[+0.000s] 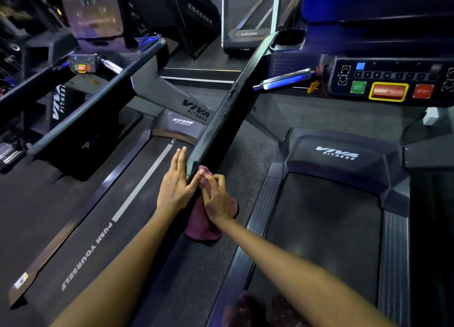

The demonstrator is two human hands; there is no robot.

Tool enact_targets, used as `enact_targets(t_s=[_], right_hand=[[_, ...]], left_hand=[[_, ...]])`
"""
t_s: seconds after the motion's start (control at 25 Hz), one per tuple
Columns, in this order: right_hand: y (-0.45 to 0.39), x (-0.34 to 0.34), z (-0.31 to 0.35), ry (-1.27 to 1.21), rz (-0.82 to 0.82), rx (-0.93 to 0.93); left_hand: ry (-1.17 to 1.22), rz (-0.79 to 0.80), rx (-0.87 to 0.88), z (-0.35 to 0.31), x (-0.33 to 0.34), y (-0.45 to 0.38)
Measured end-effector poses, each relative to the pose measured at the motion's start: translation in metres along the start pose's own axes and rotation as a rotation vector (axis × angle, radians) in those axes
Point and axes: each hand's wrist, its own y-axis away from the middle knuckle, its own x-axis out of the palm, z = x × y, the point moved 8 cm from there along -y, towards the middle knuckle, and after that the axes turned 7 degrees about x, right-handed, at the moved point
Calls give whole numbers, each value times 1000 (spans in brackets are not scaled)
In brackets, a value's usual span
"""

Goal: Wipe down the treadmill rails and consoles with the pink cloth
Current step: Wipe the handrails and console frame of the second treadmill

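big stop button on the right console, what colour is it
Red with a yellow border, on the stop button in the head view.

Speckled dark gym floor (248,149) carries two treadmills (103,228) (326,216) side by side.

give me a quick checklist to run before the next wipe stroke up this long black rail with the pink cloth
1. Crumpled pink cloth is on the long black treadmill rail: ok, it is draped over the rail's near end.
2. Right hand has the cloth: ok, its fingers press and pinch the cloth against the rail.
3. Left hand steadies the rail: ok, flat against the rail's left side, fingers straight, thumb hooked over.
4. Path ahead is free: ok, nothing sits on the rail up to the black cup holder.
5. Rail ahead is already clean: not ok, specks show on its top surface.
6. Cloth is damp enough: cannot tell.
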Motion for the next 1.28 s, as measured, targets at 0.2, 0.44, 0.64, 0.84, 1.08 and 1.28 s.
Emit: enact_targets(t_s=[0.2, 0.44, 0.64, 0.84, 1.08, 1.28], right_hand=[[-38, -4, -38, -152, -58, 343], [-56, -17, -10, -126, -145, 169], [-51, -4, -44, -236, -93, 288], [-90, -30, -20, -193, -249, 249], [-38, -2, -28, -148, -238, 158], [-102, -28, -33, -181, -265, 355]], left_hand=[[-13, 42, -52, 3, 4, 1], [-60, 91, -60, 9, 9, -2], [-50, 126, -104, 12, 12, -1], [-60, 136, -111, 12, 11, -1], [-42, 120, -119, 13, 10, 0], [-58, 129, -111, 12, 11, 0]])
